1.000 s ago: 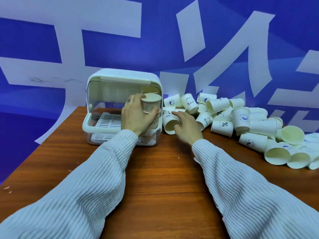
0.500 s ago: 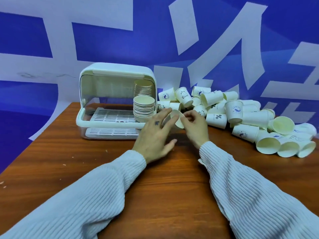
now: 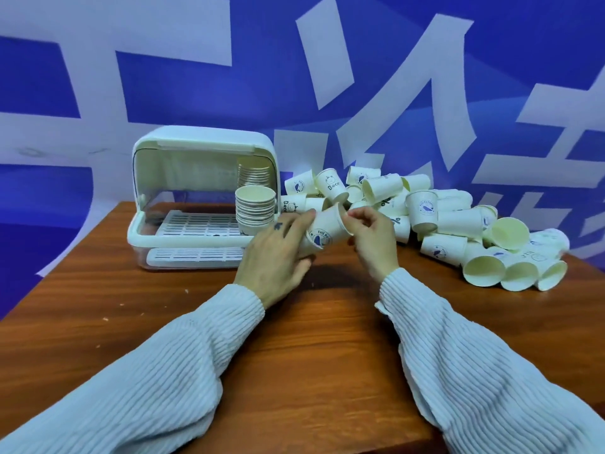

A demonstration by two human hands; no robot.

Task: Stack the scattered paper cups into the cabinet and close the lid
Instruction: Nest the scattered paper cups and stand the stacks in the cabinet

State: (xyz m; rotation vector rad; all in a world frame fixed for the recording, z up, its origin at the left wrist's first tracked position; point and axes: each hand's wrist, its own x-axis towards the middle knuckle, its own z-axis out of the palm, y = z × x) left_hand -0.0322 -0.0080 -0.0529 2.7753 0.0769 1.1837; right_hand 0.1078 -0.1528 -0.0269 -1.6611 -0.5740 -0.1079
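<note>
A white paper cup (image 3: 327, 229) with a blue logo is held tilted between both hands, just in front of the cabinet's right end. My left hand (image 3: 278, 253) wraps its lower part. My right hand (image 3: 373, 240) pinches its rim. The white cabinet (image 3: 203, 145) stands at the back left with its clear lid raised. Inside, a stack of cups (image 3: 254, 208) stands at the right end on the slotted tray, with a second stack (image 3: 253, 173) behind it. Several loose cups (image 3: 458, 224) lie in a heap to the right.
The wooden table (image 3: 311, 339) stretches toward me; its left edge runs diagonally at the left. A blue and white banner (image 3: 327, 77) hangs close behind the cabinet and cups. Cups at the far right (image 3: 520, 273) lie on their sides, mouths facing me.
My left hand left the stack inside the cabinet and came right to meet the right hand. Both now hold one cup lifted from the heap's edge. The view has shifted slightly.
</note>
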